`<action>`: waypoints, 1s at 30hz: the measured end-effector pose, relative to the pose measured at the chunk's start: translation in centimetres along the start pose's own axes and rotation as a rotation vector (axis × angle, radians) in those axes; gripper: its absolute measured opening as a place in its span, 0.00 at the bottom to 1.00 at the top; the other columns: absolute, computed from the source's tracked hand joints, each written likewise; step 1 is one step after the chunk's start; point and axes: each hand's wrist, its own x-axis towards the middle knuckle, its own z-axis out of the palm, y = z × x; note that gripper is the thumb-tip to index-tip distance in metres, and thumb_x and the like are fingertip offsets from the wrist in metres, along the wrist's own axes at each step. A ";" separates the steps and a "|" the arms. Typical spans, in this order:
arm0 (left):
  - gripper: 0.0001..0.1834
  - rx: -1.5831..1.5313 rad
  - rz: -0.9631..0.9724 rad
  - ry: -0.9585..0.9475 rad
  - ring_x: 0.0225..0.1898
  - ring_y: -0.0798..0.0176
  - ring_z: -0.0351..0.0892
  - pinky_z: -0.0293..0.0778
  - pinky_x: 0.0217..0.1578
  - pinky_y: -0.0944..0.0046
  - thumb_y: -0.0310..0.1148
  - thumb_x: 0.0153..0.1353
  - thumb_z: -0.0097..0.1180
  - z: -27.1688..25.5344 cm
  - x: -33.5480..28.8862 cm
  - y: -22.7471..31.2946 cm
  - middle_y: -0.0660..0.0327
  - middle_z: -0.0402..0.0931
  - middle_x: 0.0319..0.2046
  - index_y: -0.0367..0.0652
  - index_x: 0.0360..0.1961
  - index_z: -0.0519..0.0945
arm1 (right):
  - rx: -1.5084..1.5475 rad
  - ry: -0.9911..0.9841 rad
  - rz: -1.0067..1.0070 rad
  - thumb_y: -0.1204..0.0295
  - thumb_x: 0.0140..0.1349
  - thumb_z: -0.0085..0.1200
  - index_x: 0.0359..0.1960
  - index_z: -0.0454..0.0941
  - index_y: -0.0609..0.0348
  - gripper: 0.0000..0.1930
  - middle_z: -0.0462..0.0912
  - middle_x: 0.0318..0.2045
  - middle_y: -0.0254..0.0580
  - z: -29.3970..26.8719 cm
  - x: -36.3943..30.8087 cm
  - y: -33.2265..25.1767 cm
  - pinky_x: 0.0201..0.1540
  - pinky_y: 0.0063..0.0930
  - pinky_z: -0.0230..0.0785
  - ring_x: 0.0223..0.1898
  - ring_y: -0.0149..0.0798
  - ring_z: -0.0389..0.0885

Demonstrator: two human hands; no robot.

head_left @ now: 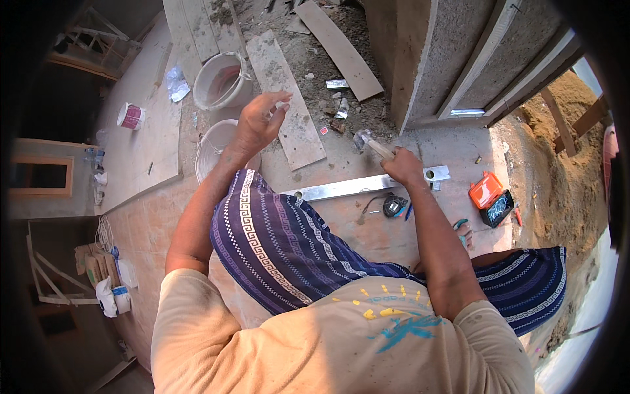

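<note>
My right hand (401,165) is closed round the light wooden handle of a hammer (379,147). Its grey metal head points away from me to the left, over the dusty floor. Below that hand lies a long silver spirit level (348,186), its right end passing by my wrist. My left hand (261,119) is raised, thumb and fingers bent toward each other; a small pale thing seems to be at the fingertips, too small to name. Beneath and beside it are a white bucket (209,141) and a dirty plank (287,102).
Another bucket (220,82) stands farther back. A tape measure (394,205) and an open orange-and-black box (489,196) lie right of my knee. Wooden panels (453,65) stand upright at the far right, near a sand heap (558,171). A small paint tub (132,117) sits left.
</note>
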 end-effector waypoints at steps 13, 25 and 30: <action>0.11 -0.511 0.197 -0.520 0.43 0.47 0.84 0.81 0.45 0.52 0.33 0.64 0.66 22.8 -15.3 4.4 0.53 0.81 0.41 0.42 0.45 0.85 | -0.120 -0.083 0.023 0.52 0.55 0.62 0.50 0.86 0.61 0.27 0.88 0.49 0.60 -1.7 1.1 0.3 0.60 0.46 0.77 0.53 0.57 0.87; 0.18 -0.359 0.385 -0.576 0.43 0.47 0.82 0.79 0.44 0.51 0.34 0.56 0.70 24.9 -14.5 3.0 0.52 0.78 0.40 0.40 0.47 0.83 | -0.625 -0.164 -0.233 0.68 0.52 0.61 0.43 0.89 0.61 0.17 0.89 0.44 0.55 -12.0 -2.5 -3.3 0.56 0.47 0.80 0.50 0.54 0.89; 0.18 -0.308 0.347 -0.496 0.43 0.47 0.82 0.79 0.44 0.51 0.35 0.56 0.70 22.5 -14.3 1.6 0.52 0.78 0.40 0.40 0.47 0.83 | -0.897 -0.289 -0.306 0.66 0.58 0.56 0.48 0.86 0.59 0.18 0.89 0.47 0.51 -18.3 -4.3 -3.5 0.59 0.46 0.76 0.53 0.53 0.87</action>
